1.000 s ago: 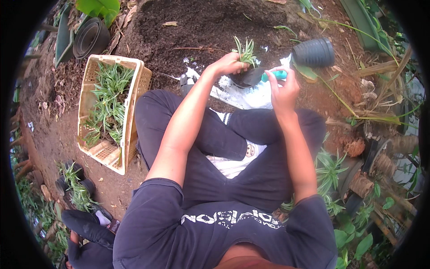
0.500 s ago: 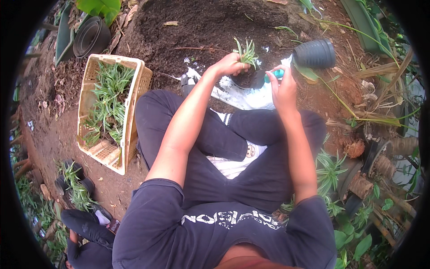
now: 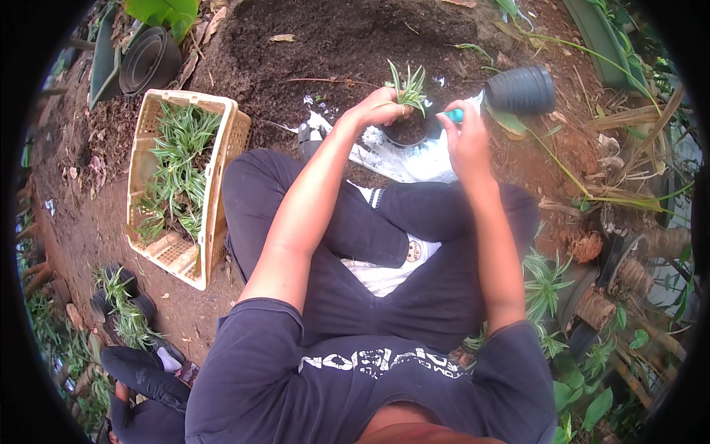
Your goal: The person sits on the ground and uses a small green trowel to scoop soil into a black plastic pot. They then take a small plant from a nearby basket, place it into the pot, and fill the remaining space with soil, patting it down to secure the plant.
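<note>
In my left hand [image 3: 383, 108] is a small spider plant [image 3: 407, 89] with green-and-white striped leaves, pinched near its base. It is held upright at a dark round pot [image 3: 408, 135] that has soil inside. My right hand [image 3: 468, 142] is closed around the teal handle [image 3: 454, 116] of a small trowel, just right of the pot. The trowel's dark blade is mostly hard to make out against the pot's edge. Beneath the pot lies a white plastic sheet [image 3: 429, 164] with soil scattered on it.
A cream plastic crate [image 3: 206, 277] on my left holds several spider plants [image 3: 183, 159]. Dark pots [image 3: 523, 89] lie on their side at the right. Loose dark soil [image 3: 296, 59] spreads ahead. Potted spider plants [image 3: 132, 322] and another person [image 3: 148, 399] are at the lower left.
My right hand has shifted slightly up and left with the trowel, and the blade no longer covers the pot's right side. My left hand and the spider plant are nearly still.
</note>
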`<action>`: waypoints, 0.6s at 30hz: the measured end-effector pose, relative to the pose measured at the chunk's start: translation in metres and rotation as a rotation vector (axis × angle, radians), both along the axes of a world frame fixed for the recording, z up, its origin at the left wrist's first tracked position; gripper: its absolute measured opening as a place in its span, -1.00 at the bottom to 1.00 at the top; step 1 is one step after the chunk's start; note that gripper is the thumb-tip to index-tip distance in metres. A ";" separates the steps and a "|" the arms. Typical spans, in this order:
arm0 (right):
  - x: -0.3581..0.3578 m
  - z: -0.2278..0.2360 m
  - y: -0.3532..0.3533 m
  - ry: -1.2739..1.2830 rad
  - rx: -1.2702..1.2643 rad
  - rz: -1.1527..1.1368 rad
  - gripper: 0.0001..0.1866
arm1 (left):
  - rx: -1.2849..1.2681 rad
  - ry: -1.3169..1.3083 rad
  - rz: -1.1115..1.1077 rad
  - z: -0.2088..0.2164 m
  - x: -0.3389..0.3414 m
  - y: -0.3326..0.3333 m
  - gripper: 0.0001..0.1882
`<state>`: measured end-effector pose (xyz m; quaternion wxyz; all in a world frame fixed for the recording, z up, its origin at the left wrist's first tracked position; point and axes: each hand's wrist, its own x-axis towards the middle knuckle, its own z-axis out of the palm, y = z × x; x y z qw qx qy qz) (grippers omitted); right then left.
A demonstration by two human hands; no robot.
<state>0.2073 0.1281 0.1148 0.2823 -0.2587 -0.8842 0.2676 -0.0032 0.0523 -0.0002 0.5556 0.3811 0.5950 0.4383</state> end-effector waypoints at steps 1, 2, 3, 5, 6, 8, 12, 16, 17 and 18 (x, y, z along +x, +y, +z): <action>0.001 -0.006 0.001 -0.022 -0.029 0.009 -0.73 | 0.009 -0.009 -0.010 0.000 0.000 0.000 -0.83; -0.002 -0.005 0.000 -0.042 -0.060 0.023 -0.73 | 0.017 -0.016 -0.017 0.000 -0.001 -0.001 -0.83; -0.002 -0.002 0.000 0.000 -0.027 0.028 -0.74 | 0.000 -0.012 -0.008 0.000 -0.002 -0.001 -0.83; 0.000 0.006 0.000 0.085 0.039 0.038 -0.75 | -0.035 -0.004 0.007 0.000 -0.001 -0.001 -0.84; -0.001 0.001 0.001 0.058 0.039 0.074 -0.76 | -0.027 -0.005 0.006 -0.001 -0.001 -0.001 -0.83; -0.003 -0.010 0.006 0.005 0.043 0.144 -0.76 | -0.006 -0.008 0.003 -0.002 0.000 0.001 -0.83; -0.001 -0.009 0.005 0.034 0.041 0.189 -0.76 | -0.008 -0.003 -0.001 -0.005 -0.002 -0.001 -0.81; 0.003 -0.011 0.007 0.012 -0.019 0.128 -0.76 | 0.009 -0.016 -0.001 -0.006 -0.001 -0.002 -0.80; 0.001 -0.010 0.007 -0.016 -0.043 0.110 -0.75 | 0.002 -0.015 -0.007 -0.003 -0.001 -0.002 -0.80; 0.002 -0.008 0.006 0.032 -0.041 0.092 -0.75 | -0.004 -0.015 -0.003 0.000 0.000 -0.002 -0.79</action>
